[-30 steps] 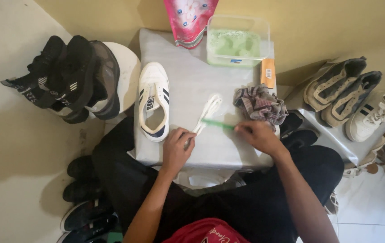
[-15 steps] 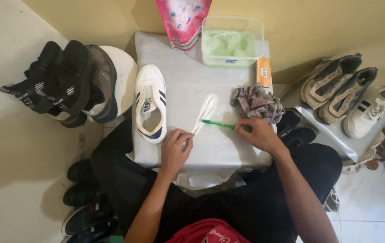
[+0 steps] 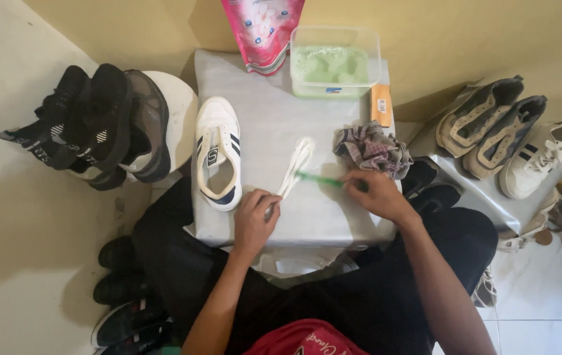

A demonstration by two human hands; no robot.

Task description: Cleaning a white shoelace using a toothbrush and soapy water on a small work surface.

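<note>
Under left hand (image 3: 254,220): white shoelace (image 3: 297,165)

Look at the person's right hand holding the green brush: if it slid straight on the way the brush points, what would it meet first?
The right hand points its thin green brush leftward at the folded white shoelace; that comes first, with the white sneaker with dark stripes probably beyond.

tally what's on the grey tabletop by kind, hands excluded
Shoe: 1, white sneaker
Shoelace: 1, white shoelace, pinned at its near end by the left hand
Brush: 1, green toothbrush, held in the right hand
Cloth: 1, plaid rag
Tub: 1, clear tub of green stuff
Pouch: 1, pink pouch
Packet: 1, orange packet
Total: 7
</note>
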